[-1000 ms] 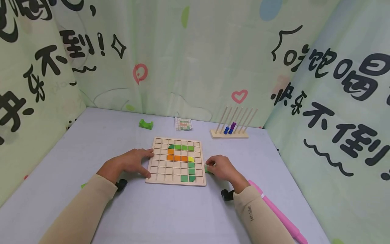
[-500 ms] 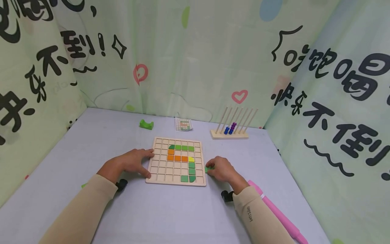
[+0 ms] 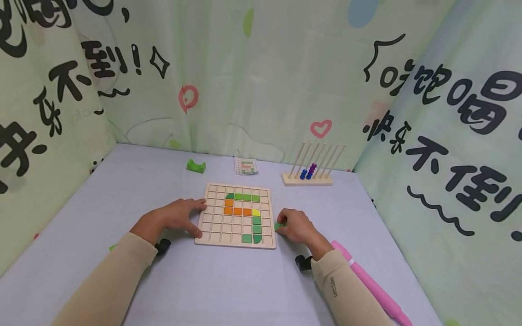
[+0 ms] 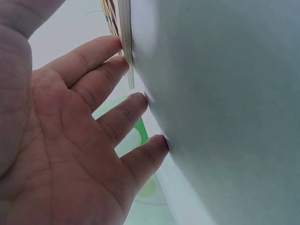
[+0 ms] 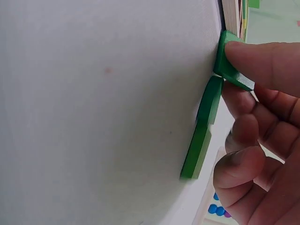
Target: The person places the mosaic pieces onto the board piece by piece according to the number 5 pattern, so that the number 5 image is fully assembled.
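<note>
A wooden grid board (image 3: 212,226) lies on the table, with green, orange and yellow tiles set in some of its squares. My left hand (image 3: 175,214) rests at the board's left edge, its fingers fairly straight and spread; in the left wrist view two fingertips (image 4: 115,43) touch the board's side. Just right of the board, my right hand (image 3: 297,225) pinches a green tile (image 5: 228,61), tilted up, between thumb and finger. Two more green tiles stand in line beside it in the right wrist view: a darker one (image 5: 210,101) and a lighter one (image 5: 196,152).
Behind the board lie a green curved block (image 3: 196,166) and a patterned card (image 3: 245,166). A wooden peg stand (image 3: 307,181) with blue and purple beads stands back right. A pink stick (image 3: 371,283) lies beside the right sleeve. Printed curtains (image 3: 253,90) enclose the table (image 3: 228,290).
My right fingers have drawn together on the green tile next to the board, and the hand has shifted very slightly right. My left hand and the board have stayed put.
</note>
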`<state>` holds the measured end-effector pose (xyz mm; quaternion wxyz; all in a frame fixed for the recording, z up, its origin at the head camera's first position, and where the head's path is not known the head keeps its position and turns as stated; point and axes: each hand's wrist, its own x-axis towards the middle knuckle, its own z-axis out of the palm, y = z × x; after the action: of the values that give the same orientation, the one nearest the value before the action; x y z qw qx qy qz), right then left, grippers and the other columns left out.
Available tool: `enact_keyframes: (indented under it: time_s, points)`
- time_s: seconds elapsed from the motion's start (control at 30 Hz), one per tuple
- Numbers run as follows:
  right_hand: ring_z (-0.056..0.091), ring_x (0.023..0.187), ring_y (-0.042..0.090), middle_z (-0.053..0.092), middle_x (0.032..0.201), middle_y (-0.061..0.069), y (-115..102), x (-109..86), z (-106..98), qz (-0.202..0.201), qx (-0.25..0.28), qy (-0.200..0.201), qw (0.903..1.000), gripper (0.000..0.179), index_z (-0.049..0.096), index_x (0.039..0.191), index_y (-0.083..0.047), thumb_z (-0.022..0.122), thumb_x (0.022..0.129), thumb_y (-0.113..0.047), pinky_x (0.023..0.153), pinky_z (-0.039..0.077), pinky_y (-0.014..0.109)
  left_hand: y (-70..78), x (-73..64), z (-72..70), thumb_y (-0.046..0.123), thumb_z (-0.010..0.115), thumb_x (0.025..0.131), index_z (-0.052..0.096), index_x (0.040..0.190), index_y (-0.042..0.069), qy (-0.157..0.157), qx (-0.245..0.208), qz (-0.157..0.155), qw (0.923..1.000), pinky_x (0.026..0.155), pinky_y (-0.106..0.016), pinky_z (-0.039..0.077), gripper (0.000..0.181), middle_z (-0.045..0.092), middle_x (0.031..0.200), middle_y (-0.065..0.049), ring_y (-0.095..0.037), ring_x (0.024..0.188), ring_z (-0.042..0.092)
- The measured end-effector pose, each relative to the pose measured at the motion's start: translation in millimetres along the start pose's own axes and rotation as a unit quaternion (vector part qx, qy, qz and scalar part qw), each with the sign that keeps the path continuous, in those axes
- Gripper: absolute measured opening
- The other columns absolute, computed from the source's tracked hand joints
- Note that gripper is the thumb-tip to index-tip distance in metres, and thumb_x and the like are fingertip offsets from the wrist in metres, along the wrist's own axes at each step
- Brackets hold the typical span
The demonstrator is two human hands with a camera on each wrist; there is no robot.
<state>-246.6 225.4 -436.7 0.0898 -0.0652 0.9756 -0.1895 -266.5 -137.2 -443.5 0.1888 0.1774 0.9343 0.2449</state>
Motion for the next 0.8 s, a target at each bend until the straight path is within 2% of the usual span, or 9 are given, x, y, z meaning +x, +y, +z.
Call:
enact_keyframes:
  time_s: [0.27,0.53,0.8]
  points:
    - [0.056,0.08,0.018,0.063,0.086,0.002,2.0,-2.6,-1.4,-0.013,0.026,0.002,0.9996,0.012,0.066,0.096,-0.009,0.077,0.091,-0.007,0.072,0.048,0.032,-1.9,0.5,1.8,0.038,0.094,0.074,0.05,0.154,0.009,0.0,0.004,0.006,1.0,0.124,-0.059,0.03,0.095,0.036,0.168,-0.008,-0.043,0.154,0.03]
    - [0.054,0.081,0.019,0.061,0.086,0.003,4.3,1.0,-4.9,-0.012,0.039,0.016,0.999,0.008,0.067,0.097,-0.009,0.074,0.094,-0.009,0.072,0.046,0.032,-1.9,0.3,1.3,0.037,0.094,0.074,0.051,0.153,0.008,0.002,0.005,0.006,1.0,0.123,-0.059,0.031,0.094,0.036,0.168,-0.008,-0.044,0.154,0.031]
    - [0.054,0.082,0.019,0.062,0.088,0.003,-8.9,0.0,-4.5,-0.028,0.082,0.014,0.9962,0.007,0.067,0.098,-0.009,0.073,0.093,-0.01,0.069,0.045,0.031,-0.2,-1.1,-0.1,0.037,0.094,0.074,0.05,0.153,0.008,0.004,0.004,0.008,0.9999,0.123,-0.059,0.031,0.095,0.036,0.168,-0.009,-0.044,0.154,0.03]
